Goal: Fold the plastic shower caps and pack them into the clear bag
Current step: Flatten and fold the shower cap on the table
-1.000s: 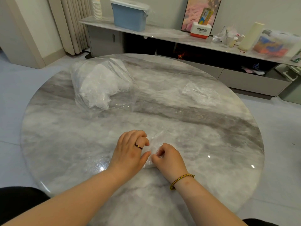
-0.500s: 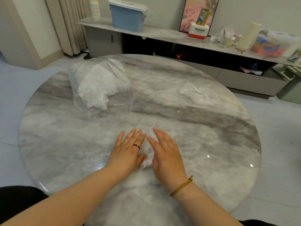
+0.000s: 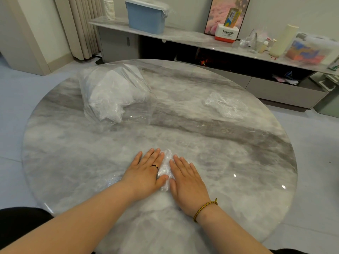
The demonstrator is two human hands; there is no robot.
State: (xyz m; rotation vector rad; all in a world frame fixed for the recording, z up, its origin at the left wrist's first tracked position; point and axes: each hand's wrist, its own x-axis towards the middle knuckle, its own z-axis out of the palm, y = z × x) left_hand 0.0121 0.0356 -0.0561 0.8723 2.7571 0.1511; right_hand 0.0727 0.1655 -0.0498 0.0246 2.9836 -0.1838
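A crumpled clear plastic shower cap (image 3: 166, 167) lies on the round marble table (image 3: 238, 143) near its front edge. My left hand (image 3: 145, 171) and my right hand (image 3: 187, 178) lie flat on it side by side, fingers straight, pressing it down; only a strip of the cap shows between them. The clear bag (image 3: 113, 96) sits at the far left of the table with white folded caps inside. Another loose shower cap (image 3: 222, 105) lies at the far right.
Behind the table runs a low marble-topped sideboard (image 3: 192, 39) with a blue bin (image 3: 146, 14), a Panasonic box (image 3: 227, 33), a cream roll (image 3: 282, 40) and other clutter. Grey floor surrounds the table.
Both hands went from curled and pinching the cap to flat with straight fingers, pressing it against the table. They have spread slightly apart, exposing a strip of the cap.
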